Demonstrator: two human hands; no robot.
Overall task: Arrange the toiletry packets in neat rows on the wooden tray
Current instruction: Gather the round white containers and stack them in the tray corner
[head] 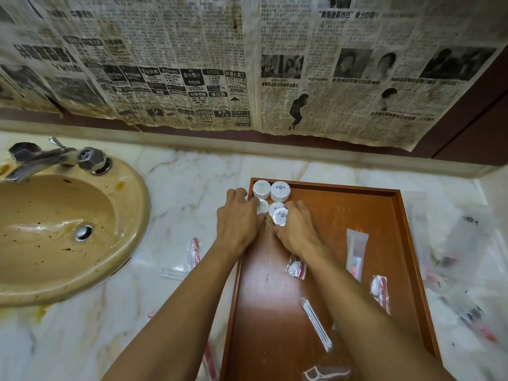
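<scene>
The tray (395, 243) sat on the tabletop (178, 188), right of the sink (132, 243). Round packets (270, 191) filled its far-left corner; my fingers (279, 228) lay just before them.

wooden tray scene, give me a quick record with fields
surface: marble counter beside sink
tray: wooden tray
far left corner: round soap packets, stacked and grouped
left hand: touching a round packet at the tray's left edge
right hand: gripping a round packet
loose on tray: toothbrush kit, cotton swabs
</scene>
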